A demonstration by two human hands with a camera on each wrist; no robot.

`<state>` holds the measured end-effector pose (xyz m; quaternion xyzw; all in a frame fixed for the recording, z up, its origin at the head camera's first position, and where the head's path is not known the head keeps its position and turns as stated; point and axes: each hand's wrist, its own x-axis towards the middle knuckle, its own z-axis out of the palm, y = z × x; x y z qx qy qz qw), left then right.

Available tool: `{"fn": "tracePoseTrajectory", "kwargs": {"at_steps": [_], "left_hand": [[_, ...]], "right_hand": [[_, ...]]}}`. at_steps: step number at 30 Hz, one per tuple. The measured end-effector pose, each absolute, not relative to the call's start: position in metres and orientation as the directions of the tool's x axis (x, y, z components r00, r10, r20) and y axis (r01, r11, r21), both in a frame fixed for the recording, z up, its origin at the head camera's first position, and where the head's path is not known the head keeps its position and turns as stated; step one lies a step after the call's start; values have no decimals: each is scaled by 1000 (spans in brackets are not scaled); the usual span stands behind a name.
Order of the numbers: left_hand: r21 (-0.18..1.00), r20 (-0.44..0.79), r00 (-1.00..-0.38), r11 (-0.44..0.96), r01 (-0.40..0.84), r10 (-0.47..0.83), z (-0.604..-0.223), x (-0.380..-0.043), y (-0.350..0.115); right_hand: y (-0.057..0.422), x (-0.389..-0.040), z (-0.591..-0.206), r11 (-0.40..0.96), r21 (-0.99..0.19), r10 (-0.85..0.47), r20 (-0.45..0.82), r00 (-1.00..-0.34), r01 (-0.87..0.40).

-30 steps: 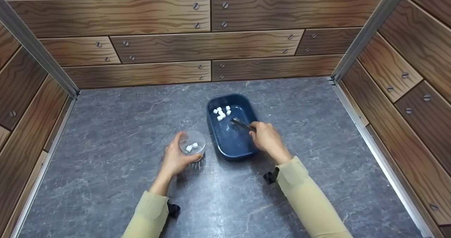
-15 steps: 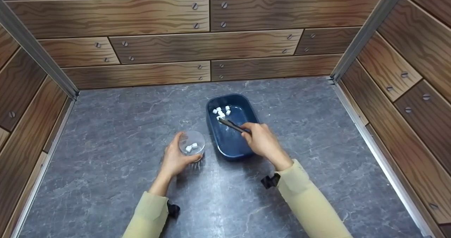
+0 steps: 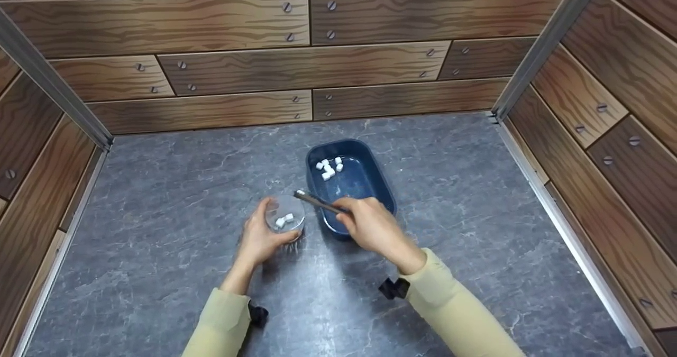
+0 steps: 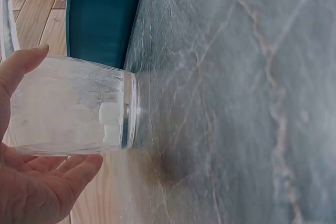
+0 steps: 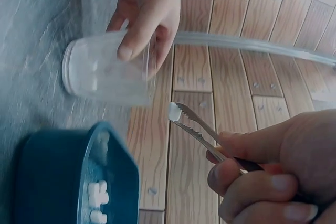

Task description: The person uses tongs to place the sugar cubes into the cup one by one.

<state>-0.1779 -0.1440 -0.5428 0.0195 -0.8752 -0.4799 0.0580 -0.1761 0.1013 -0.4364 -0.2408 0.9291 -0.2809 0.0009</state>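
Observation:
My left hand (image 3: 260,236) holds a clear plastic cup (image 4: 68,103) upright on the grey surface, thumb on one side and fingers on the other. Small white cubes (image 3: 284,220) lie at the cup's bottom. With my right hand (image 3: 373,227) I grip metal tongs (image 3: 320,202) with toothed tips. A single white cube (image 5: 174,112) is pinched between those tips, just above and beside the cup's rim. To the cup's right stands a dark blue rectangular tub (image 3: 382,177), holding several more white cubes (image 3: 328,171) near its far left corner.
Grey marbled tabletop (image 3: 174,198) lies around the cup and tub. Wood-patterned panels (image 3: 232,71) wall in the back and both sides, with metal strips (image 3: 571,235) along the edges.
My right hand has brought the tongs from inside the tub leftward to the cup, now with a white cube in their tips. The left hand and cup stay in place.

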Motion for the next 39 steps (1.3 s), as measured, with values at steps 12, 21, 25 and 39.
{"fn": "tracePoseTrajectory", "kwargs": {"at_steps": [12,21,25,39], "left_hand": [[856,67,-994,517,13,-86,-541,-177,-144],[853,85,-993,521,28,-86,-542,-177,-144],[850,87,-993,526,30,-83,-543,-177,-144],[838,52,-995,546,-2,-84,-543,-177,-145]], "right_hand": [[88,-167,-440,683,-517,-525,145,-839,-517],[93,-178,-444,740,-535,-429,93,-899,-408],[99,-188,-449,760,-544,-368,91,-925,-356],[121,-227,-468,881,-422,-224,26,-974,-214]]}}
